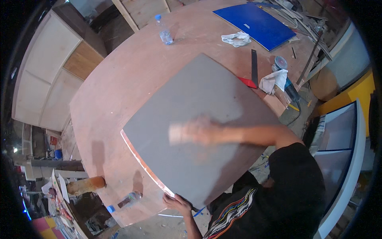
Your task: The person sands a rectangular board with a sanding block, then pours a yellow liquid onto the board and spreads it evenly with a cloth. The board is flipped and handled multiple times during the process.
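Observation:
A large grey square panel (199, 91) lies on the reddish-brown table, its left edge showing a bare reddish strip with white along it. My right hand (205, 131), smeared by motion, is over the middle of this panel, and my forearm reaches in from the right. Its fingers are around a pale block-like piece (175, 134), too blurred for me to tell its exact kind; it appears to rest against the grey surface. At the panel's near corner, my left hand (178, 204) grips the edge, with the fingers partly hidden.
Far across the table (103, 99) stand a water bottle (165, 34) and a blue panel (256, 24), with a white cloth (236, 39) beside it. An angle grinder (292, 91) under a rag (273, 81) lies right. Two bottles (131, 199) (86, 184) lie near left.

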`<state>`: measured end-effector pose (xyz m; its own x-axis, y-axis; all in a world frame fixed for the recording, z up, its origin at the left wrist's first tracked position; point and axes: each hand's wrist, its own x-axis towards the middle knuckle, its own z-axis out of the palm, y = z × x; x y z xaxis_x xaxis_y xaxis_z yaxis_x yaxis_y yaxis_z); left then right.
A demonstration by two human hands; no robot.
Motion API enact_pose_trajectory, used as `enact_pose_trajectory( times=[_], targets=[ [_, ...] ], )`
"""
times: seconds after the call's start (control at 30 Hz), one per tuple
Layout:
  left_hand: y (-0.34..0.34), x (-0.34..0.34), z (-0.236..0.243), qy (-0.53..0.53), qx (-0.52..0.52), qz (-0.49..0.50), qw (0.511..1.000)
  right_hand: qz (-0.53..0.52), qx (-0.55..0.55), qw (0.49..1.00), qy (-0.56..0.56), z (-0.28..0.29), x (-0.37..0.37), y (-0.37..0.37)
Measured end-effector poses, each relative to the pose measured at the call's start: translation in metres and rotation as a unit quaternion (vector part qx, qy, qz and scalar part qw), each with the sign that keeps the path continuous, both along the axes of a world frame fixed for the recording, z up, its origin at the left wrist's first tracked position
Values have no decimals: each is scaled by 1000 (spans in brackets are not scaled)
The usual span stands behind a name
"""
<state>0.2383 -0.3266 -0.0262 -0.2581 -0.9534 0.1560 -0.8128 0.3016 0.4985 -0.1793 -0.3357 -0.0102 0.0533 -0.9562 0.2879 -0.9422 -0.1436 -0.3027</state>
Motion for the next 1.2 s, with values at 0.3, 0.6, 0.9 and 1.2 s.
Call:
enact_pose_trajectory(
  times=[0.3,0.6,0.9,1.2],
  targets=[
    [-11,7,-11,29,-45,-9,999,-469,-73,871,129,26,-293,140],
    [-28,32,28,314,48,277,907,-395,64,879,-259,9,-192,177],
    [-34,-2,34,211,113,113,964,-330,43,940,-74,-14,-184,174],
    [-23,-22,48,175,114,127,970,-392,24,893,-218,-36,-201,181]
  ],
)
